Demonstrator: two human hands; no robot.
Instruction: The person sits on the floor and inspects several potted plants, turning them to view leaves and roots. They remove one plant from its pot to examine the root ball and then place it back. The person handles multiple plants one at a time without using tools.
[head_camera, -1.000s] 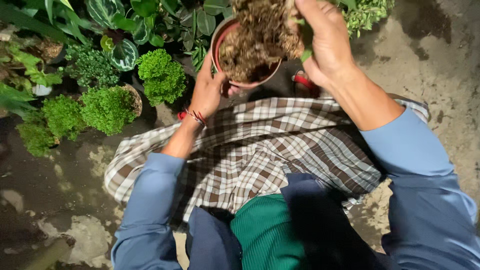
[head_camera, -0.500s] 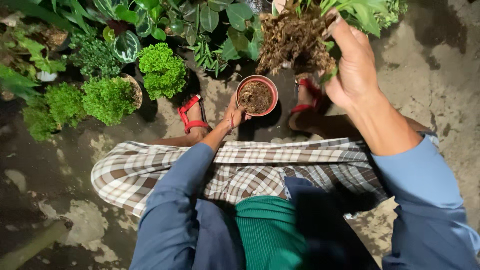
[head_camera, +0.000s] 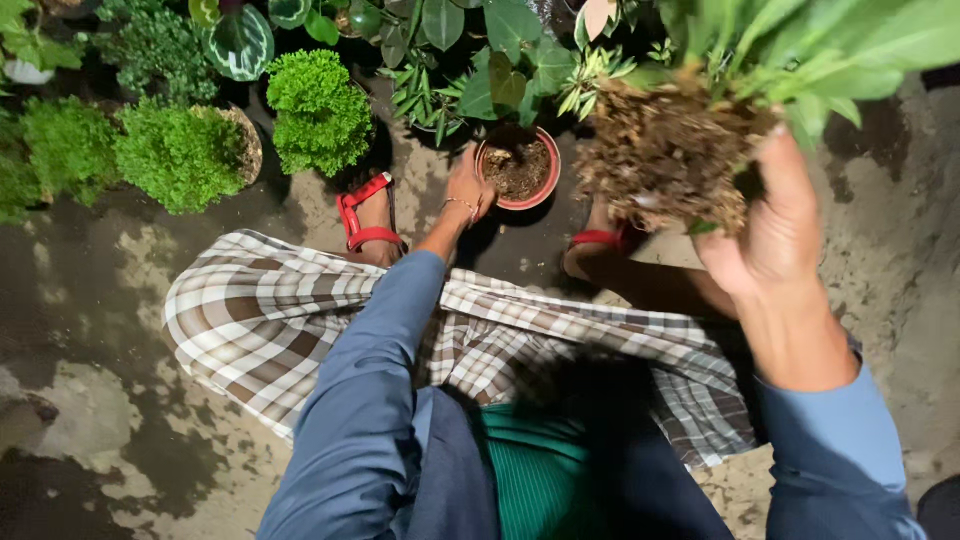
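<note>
My right hand (head_camera: 775, 225) is raised close to the camera and grips a green leafy plant with a brown root ball (head_camera: 665, 150) of tangled roots and soil. My left hand (head_camera: 466, 190) reaches down to the ground and holds the rim of a small terracotta pot (head_camera: 518, 166) with dark soil in it. The pot stands on the ground between my two feet in red sandals (head_camera: 365, 215).
Several bushy green potted plants (head_camera: 315, 110) stand at the upper left, with broad-leaved plants (head_camera: 480, 40) behind the pot. The ground is damp, patchy concrete (head_camera: 100, 400). A checked cloth (head_camera: 270, 320) covers my knees.
The pot has gone from being held up near the camera down onto the ground, with my left hand following it. My right hand has lifted the root ball free and moved it right.
</note>
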